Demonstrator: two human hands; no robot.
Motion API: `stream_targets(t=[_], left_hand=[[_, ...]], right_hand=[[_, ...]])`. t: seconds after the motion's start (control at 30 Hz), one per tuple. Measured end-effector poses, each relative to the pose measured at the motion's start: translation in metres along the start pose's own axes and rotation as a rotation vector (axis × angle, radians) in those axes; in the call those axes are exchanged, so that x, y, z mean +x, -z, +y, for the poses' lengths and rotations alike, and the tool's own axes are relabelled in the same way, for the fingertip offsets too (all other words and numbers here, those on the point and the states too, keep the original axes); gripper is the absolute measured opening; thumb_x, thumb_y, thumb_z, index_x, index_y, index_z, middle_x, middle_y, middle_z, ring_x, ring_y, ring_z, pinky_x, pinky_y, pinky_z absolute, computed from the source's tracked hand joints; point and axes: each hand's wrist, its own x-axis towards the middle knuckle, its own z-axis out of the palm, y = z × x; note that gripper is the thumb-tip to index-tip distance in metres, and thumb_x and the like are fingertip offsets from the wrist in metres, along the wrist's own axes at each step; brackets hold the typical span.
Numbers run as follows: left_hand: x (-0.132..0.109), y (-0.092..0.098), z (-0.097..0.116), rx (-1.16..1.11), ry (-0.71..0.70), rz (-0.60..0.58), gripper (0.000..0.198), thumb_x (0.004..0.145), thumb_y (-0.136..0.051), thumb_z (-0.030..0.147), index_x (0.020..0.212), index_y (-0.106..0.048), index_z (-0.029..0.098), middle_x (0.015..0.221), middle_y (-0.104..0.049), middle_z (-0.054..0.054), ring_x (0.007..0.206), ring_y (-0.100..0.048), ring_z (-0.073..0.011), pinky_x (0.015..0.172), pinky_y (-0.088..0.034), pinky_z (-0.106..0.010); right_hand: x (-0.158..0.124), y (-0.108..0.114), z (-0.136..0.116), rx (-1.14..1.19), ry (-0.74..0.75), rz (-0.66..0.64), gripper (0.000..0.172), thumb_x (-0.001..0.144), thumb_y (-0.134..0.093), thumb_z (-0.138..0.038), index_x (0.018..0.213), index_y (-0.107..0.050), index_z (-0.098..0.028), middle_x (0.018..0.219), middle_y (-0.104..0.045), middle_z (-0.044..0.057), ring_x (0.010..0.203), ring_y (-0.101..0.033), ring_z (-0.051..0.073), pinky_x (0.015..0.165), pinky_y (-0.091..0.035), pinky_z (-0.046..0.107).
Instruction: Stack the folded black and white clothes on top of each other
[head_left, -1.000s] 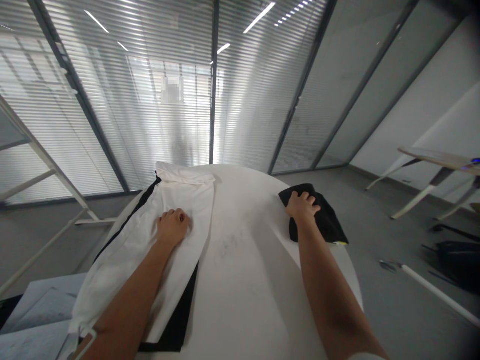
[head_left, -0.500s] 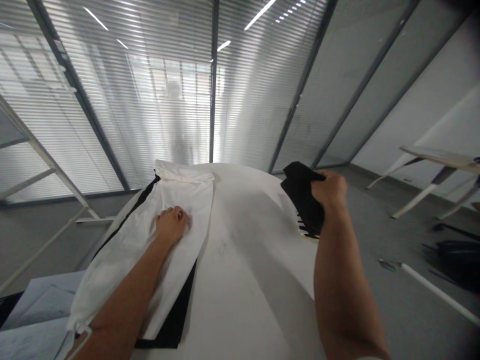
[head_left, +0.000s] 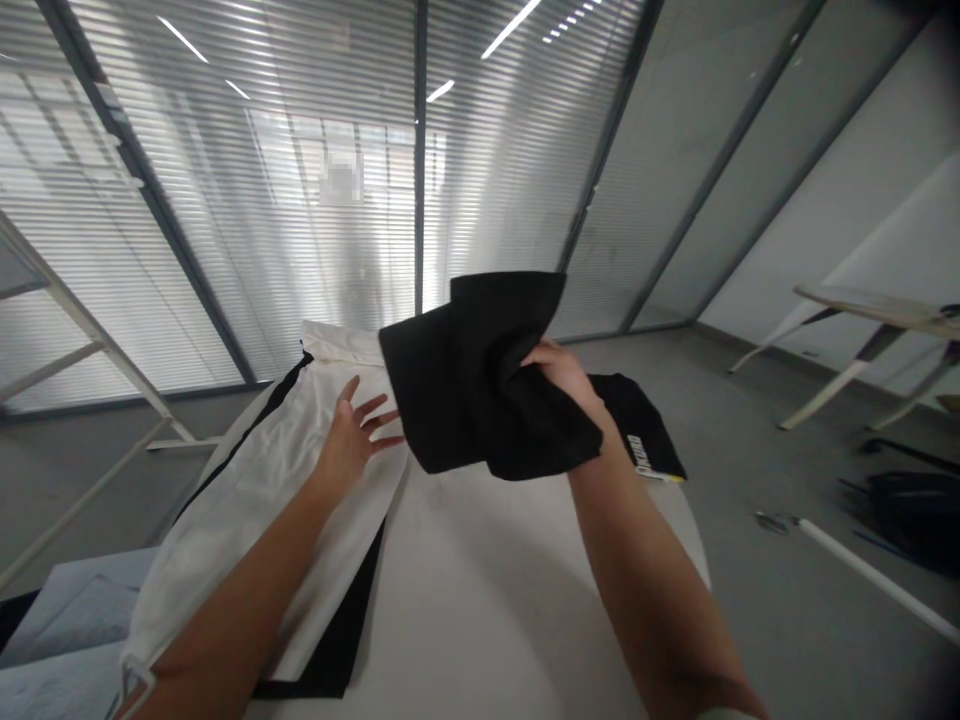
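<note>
My right hand (head_left: 564, 377) is closed on a black garment (head_left: 480, 380) and holds it up in the air above the round white table (head_left: 480, 580). Part of the black cloth, with a small printed label, trails behind my right wrist. My left hand (head_left: 354, 430) is open with fingers spread, raised just above a white garment (head_left: 292, 470) that lies along the table's left side. It reaches toward the hanging black cloth. Under the white garment lies a black piece of clothing (head_left: 330, 650), showing at its edges.
A wall of glass with blinds (head_left: 300, 180) stands behind the table. A white frame (head_left: 82, 350) leans at the left. At the right are a desk (head_left: 885, 320), a dark bag (head_left: 915, 520) and a white pole (head_left: 870, 585) on the grey floor.
My right hand has lifted the black garment off the table's right side and swung it left to the middle, where it unfolds. My left hand has risen off the white garment and opened.
</note>
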Motion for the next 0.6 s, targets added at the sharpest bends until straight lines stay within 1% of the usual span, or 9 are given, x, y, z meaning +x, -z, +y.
stream_targets(t=[0.03, 0.07, 0.1, 0.17, 0.27, 0.33, 0.43, 0.53, 0.6], left_hand=[[-0.003, -0.006, 0.002, -0.070, 0.040, -0.022, 0.080, 0.083, -0.058, 0.071, 0.153, -0.035, 0.040, 0.126, -0.064, -0.007, 0.103, -0.067, -0.0245, 0.076, -0.058, -0.038], [-0.006, -0.010, 0.004, -0.110, 0.066, -0.032, 0.079, 0.082, -0.060, 0.070, 0.152, -0.038, 0.040, 0.125, -0.065, -0.006, 0.103, -0.068, -0.0244, 0.075, -0.059, -0.037], [-0.009, -0.014, 0.005, -0.131, 0.079, -0.029, 0.077, 0.082, -0.064, 0.068, 0.150, -0.043, 0.038, 0.126, -0.066, -0.006, 0.105, -0.068, -0.0242, 0.077, -0.059, -0.035], [-0.010, -0.019, 0.006, -0.130, 0.096, 0.022, 0.073, 0.079, -0.074, 0.056, 0.145, -0.050, 0.035, 0.128, -0.067, -0.005, 0.109, -0.067, -0.0231, 0.083, -0.059, -0.033], [-0.008, -0.019, 0.004, -0.035, 0.099, 0.124, 0.089, 0.068, -0.087, 0.031, 0.148, -0.048, 0.036, 0.122, -0.069, -0.003, 0.102, -0.069, -0.0202, 0.088, -0.058, -0.033], [-0.006, -0.016, 0.001, 0.064, 0.066, 0.149, 0.095, 0.064, -0.087, 0.021, 0.149, -0.049, 0.035, 0.117, -0.071, -0.002, 0.098, -0.070, -0.0198, 0.091, -0.058, -0.036], [-0.005, -0.011, -0.004, 0.197, -0.051, 0.142, 0.081, 0.067, -0.082, 0.018, 0.144, -0.057, 0.030, 0.122, -0.071, -0.005, 0.111, -0.068, -0.0233, 0.105, -0.052, -0.043], [-0.008, -0.012, -0.002, 0.253, -0.176, 0.158, 0.066, 0.072, -0.076, 0.018, 0.136, -0.065, 0.028, 0.134, -0.067, -0.006, 0.128, -0.061, -0.0263, 0.115, -0.045, -0.046], [-0.012, -0.016, 0.007, 0.244, -0.206, 0.188, 0.062, 0.073, -0.074, 0.018, 0.134, -0.066, 0.027, 0.136, -0.067, -0.006, 0.129, -0.061, -0.0268, 0.116, -0.044, -0.047]], right_hand=[[0.002, -0.011, 0.010, 0.096, -0.064, -0.075, 0.012, 0.059, -0.055, -0.019, 0.070, -0.060, -0.020, 0.080, -0.068, 0.002, 0.080, -0.064, 0.022, 0.082, -0.052, 0.035], [0.004, -0.022, 0.020, 0.173, -0.122, -0.138, 0.013, 0.058, -0.055, -0.019, 0.069, -0.061, -0.020, 0.078, -0.067, 0.001, 0.079, -0.063, 0.021, 0.082, -0.051, 0.034], [0.005, -0.031, 0.030, 0.224, -0.173, -0.190, 0.014, 0.057, -0.054, -0.018, 0.070, -0.061, -0.020, 0.077, -0.067, 0.001, 0.078, -0.062, 0.021, 0.082, -0.051, 0.034], [0.007, -0.046, 0.047, 0.249, -0.233, -0.234, 0.019, 0.058, -0.054, -0.016, 0.073, -0.063, -0.020, 0.077, -0.067, 0.000, 0.080, -0.062, 0.021, 0.083, -0.050, 0.033], [0.007, -0.059, 0.067, 0.153, -0.329, -0.204, 0.025, 0.062, -0.056, -0.014, 0.084, -0.067, -0.019, 0.079, -0.069, 0.000, 0.082, -0.064, 0.022, 0.083, -0.050, 0.034], [0.005, -0.063, 0.074, 0.068, -0.387, -0.159, 0.029, 0.066, -0.058, -0.014, 0.092, -0.068, -0.019, 0.082, -0.070, 0.001, 0.083, -0.065, 0.023, 0.084, -0.051, 0.034], [0.001, -0.069, 0.079, -0.012, -0.452, -0.118, 0.043, 0.073, -0.061, -0.017, 0.115, -0.066, -0.019, 0.091, -0.072, 0.004, 0.087, -0.067, 0.024, 0.087, -0.054, 0.037], [-0.006, -0.074, 0.082, -0.044, -0.537, -0.154, 0.060, 0.082, -0.061, -0.025, 0.141, -0.052, -0.019, 0.106, -0.073, 0.011, 0.093, -0.069, 0.028, 0.087, -0.056, 0.044], [-0.011, -0.076, 0.082, -0.094, -0.535, -0.185, 0.060, 0.086, -0.060, -0.032, 0.144, -0.050, -0.018, 0.118, -0.070, 0.015, 0.103, -0.068, 0.030, 0.094, -0.055, 0.047]])
